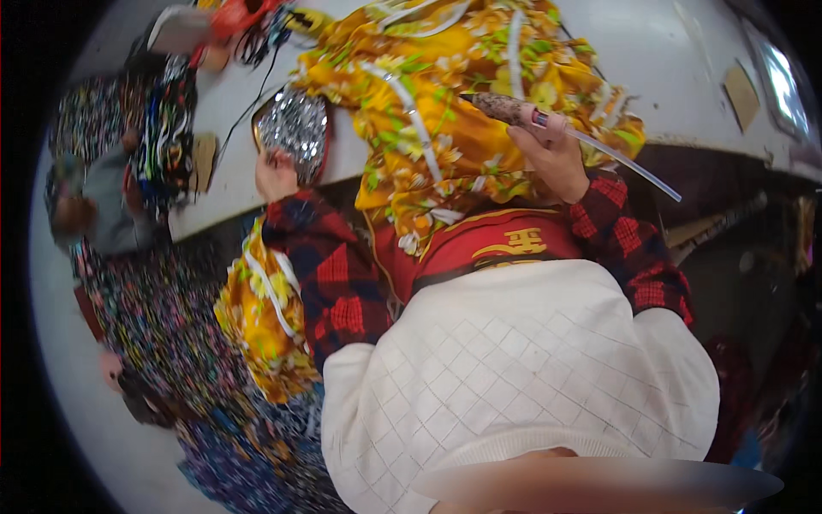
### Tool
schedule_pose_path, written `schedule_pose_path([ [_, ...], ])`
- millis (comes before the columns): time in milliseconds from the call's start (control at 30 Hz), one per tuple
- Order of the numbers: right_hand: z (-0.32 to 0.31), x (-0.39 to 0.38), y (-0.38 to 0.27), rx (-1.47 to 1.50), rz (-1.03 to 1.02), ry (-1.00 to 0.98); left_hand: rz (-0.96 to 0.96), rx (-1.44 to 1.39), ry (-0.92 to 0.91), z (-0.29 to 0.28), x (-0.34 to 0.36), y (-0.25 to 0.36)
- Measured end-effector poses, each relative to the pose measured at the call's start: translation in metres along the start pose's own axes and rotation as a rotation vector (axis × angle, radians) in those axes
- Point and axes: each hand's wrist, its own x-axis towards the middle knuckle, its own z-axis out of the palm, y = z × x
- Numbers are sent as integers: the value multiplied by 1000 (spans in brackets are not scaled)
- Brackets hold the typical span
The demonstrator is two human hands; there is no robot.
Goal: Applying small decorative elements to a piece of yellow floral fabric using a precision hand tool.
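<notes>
In my right hand [548, 158] is a pale pink glue gun [514, 111] with a dark, stained nozzle and a long clear glue stick out of its back. It is over yellow floral fabric [402, 137] with white strips, spread across the work surface and down to my lap. My left hand [276, 176] grips the near edge of a silver sequined piece [294, 127] with a red rim, lying left of the fabric. More yellow floral fabric [261, 317] hangs beside my left forearm.
The white table [651, 77] has a cardboard piece [741, 98] at right and bags and cables [257, 38] at back left. Another person [116, 206] is at the left, among piles of dark multicoloured fabric [154, 334]. A red cloth [471, 253] covers my lap.
</notes>
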Motion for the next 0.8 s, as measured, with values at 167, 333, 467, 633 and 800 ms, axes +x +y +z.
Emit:
schedule_pose_path([
  [167, -29, 8, 3, 110, -28, 110, 39, -231, -5, -1, 0, -4],
  [333, -47, 26, 4, -9, -62, 207, 191, 107, -152, 83, -66, -31],
  [467, -46, 36, 11, -250, -344, 156, -19, 283, -508, 168, -128, -73],
  [633, -46, 46, 27, -349, -358, 191, -182, 432, -641, 243, -162, -116],
  [800, -48, 48, 32, -694, -508, 174, -139, 627, -709, 283, -166, -147],
])
